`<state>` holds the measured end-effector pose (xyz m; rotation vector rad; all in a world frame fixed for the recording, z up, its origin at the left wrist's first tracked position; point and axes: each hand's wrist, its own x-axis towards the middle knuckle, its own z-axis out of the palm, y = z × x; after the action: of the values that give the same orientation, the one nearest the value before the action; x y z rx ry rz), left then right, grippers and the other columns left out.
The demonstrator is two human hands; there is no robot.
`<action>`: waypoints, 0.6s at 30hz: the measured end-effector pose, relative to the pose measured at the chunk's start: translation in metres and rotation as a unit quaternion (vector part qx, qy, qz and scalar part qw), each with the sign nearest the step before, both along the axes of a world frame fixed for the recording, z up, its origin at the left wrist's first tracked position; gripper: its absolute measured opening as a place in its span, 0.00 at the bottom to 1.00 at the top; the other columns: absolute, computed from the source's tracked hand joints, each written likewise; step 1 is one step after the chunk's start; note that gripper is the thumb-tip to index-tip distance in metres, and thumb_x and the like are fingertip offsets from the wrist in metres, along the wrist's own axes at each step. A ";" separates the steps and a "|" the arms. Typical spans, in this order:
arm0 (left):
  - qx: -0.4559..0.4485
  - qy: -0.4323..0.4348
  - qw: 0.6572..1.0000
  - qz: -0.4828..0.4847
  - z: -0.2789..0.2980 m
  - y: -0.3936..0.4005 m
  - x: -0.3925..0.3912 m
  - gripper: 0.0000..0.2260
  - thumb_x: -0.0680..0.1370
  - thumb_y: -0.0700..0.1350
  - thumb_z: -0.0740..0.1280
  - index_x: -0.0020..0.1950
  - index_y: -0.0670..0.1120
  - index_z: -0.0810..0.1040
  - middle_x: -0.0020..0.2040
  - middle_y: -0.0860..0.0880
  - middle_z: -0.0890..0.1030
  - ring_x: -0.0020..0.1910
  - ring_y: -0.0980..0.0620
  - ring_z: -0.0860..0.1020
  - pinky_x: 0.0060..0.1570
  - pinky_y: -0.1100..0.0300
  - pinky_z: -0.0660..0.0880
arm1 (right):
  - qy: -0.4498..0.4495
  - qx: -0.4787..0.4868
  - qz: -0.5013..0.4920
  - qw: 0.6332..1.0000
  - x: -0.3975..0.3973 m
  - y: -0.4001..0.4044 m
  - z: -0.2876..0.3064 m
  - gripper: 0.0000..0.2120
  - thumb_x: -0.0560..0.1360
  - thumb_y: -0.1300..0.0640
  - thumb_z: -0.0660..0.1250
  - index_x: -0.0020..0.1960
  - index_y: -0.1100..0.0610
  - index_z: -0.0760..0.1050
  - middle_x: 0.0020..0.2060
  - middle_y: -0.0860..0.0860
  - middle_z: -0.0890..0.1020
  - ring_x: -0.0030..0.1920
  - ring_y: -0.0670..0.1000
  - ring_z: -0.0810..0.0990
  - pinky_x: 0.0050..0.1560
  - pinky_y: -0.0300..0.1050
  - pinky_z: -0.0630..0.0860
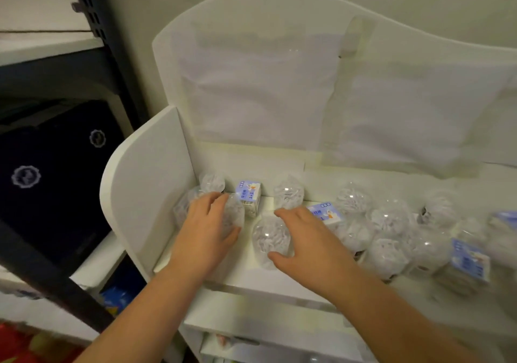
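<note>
Several clear plastic balls filled with white clips lie on a white display shelf (246,276). My left hand (205,231) curls round one clear ball (234,214) near the shelf's left side panel. My right hand (305,239) spreads over another clear ball (270,236), thumb at its lower edge and fingers along its right side. A small clear box with a blue label (249,194) stands just behind, between the two hands. A second blue-labelled box (327,213) lies behind my right hand's fingers.
More clear balls (389,217) and a blue-labelled box (470,262) crowd the shelf to the right. The white back panel (265,88) rises behind and a side panel (148,183) closes the left. Dark shelving with dark goods (50,172) stands at left; lower shelves sit below.
</note>
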<state>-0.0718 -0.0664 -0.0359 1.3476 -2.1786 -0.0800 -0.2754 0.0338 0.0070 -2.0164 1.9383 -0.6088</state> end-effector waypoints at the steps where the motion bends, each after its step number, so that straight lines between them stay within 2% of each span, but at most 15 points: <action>1: -0.003 -0.011 1.000 -0.002 -0.001 -0.001 0.000 0.32 0.68 0.51 0.75 0.69 0.46 0.70 0.65 0.47 0.72 0.65 0.44 0.70 0.64 0.52 0.70 | 0.013 0.005 -0.005 1.000 0.003 -0.001 -0.002 0.33 0.72 0.42 0.69 0.73 0.44 0.60 0.66 0.45 0.67 0.67 0.49 0.68 0.64 0.47 0.69; 5: 0.006 -0.021 1.000 -0.001 0.000 0.000 -0.003 0.31 0.68 0.51 0.75 0.67 0.48 0.69 0.64 0.47 0.73 0.62 0.43 0.73 0.59 0.51 0.72 | 0.016 0.004 -0.033 0.999 0.014 -0.007 -0.009 0.34 0.71 0.42 0.69 0.72 0.45 0.60 0.66 0.46 0.70 0.66 0.52 0.70 0.65 0.48 0.69; 11: 0.032 0.047 0.998 0.003 0.011 0.018 -0.001 0.30 0.69 0.50 0.76 0.68 0.51 0.70 0.65 0.49 0.70 0.58 0.46 0.76 0.50 0.57 0.72 | -0.072 -0.037 -0.043 0.996 0.012 0.003 -0.009 0.34 0.69 0.43 0.72 0.71 0.44 0.63 0.66 0.42 0.71 0.66 0.45 0.70 0.64 0.43 0.69; 14: 0.017 0.086 0.996 -0.017 0.025 0.037 -0.001 0.29 0.69 0.50 0.77 0.68 0.52 0.71 0.63 0.50 0.70 0.58 0.49 0.75 0.53 0.61 0.69 | -0.116 -0.072 -0.053 0.989 0.002 0.019 0.000 0.34 0.68 0.42 0.73 0.71 0.43 0.64 0.64 0.40 0.72 0.64 0.42 0.71 0.64 0.40 0.69; 18: 0.005 0.120 0.992 -0.035 0.047 0.065 -0.015 0.29 0.69 0.51 0.76 0.68 0.53 0.72 0.63 0.52 0.69 0.60 0.55 0.72 0.57 0.62 0.68 | -0.138 -0.125 -0.068 0.980 -0.023 0.046 0.019 0.34 0.68 0.41 0.72 0.71 0.41 0.64 0.63 0.37 0.71 0.63 0.41 0.71 0.64 0.42 0.71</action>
<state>-0.0870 -0.0015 0.0110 1.1987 -2.0247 -0.2656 -0.2982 0.0798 0.0258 -1.8222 1.9171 -1.1527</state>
